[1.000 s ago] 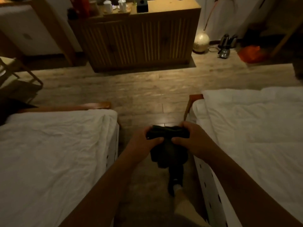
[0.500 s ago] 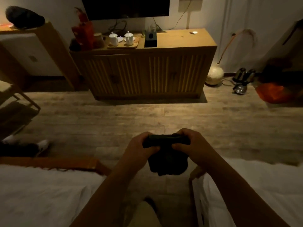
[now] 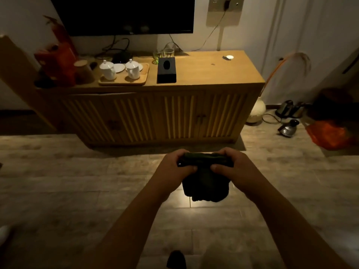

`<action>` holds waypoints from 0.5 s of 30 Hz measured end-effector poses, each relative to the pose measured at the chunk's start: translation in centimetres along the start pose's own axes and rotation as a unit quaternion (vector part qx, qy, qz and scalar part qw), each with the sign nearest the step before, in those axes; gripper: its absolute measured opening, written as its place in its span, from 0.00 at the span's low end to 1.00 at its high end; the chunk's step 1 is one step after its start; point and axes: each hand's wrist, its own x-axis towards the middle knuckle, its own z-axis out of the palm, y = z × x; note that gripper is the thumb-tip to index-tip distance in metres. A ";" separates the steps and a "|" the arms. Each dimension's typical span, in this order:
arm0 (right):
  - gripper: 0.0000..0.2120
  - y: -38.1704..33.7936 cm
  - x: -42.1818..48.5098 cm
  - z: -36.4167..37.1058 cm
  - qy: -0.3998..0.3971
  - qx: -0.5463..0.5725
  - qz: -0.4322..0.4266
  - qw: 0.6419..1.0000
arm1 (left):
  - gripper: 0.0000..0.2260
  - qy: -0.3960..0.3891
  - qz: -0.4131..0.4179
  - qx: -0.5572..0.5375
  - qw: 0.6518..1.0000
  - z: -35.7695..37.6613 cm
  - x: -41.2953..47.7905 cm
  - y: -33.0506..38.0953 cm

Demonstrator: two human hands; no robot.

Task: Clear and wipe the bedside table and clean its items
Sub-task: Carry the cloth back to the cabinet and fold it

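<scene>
A dark folded cloth (image 3: pixel 205 183) hangs in front of me at chest height above the wooden floor. My left hand (image 3: pixel 174 167) grips its upper left edge and my right hand (image 3: pixel 231 166) grips its upper right edge, fingers curled over the top fold. The lower part of the cloth droops between my wrists. No bedside table shows in this view.
Ahead stands a slatted wooden cabinet (image 3: pixel 204 74) under a wall TV (image 3: pixel 124 14). On it are a tray (image 3: pixel 124 80) with two white lidded cups, a black tissue box (image 3: pixel 166 70) and red objects (image 3: pixel 58 63). Kettles (image 3: pixel 287 129), a round vase (image 3: pixel 256 111) and an orange bag (image 3: pixel 330 134) sit on the floor at right.
I have walked forward out from between the two beds, which have left the view. The cabinet is much closer. Both hands still hold the cloth the same way.
</scene>
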 end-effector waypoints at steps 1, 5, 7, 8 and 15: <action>0.08 -0.4 2.6 -0.9 0.000 -0.001 -0.002 1.000 | 0.09 -0.006 0.003 -0.002 1.000 -0.3 2.7 0.6; 0.07 -0.4 13.5 -4.5 0.002 0.006 -0.005 1.000 | 0.09 -0.013 0.002 -0.012 1.000 -1.0 14.1 2.1; 0.07 0.0 19.5 -6.8 -0.006 0.011 -0.010 1.000 | 0.08 -0.014 0.004 -0.009 1.000 -0.9 20.5 2.8; 0.07 0.2 23.1 -8.2 -0.014 0.017 -0.013 1.000 | 0.08 -0.014 0.004 -0.013 1.000 -0.7 24.3 3.4; 0.07 -0.6 41.5 -17.2 -0.013 0.002 0.008 1.000 | 0.08 0.015 -0.021 -0.028 0.999 1.2 43.3 8.2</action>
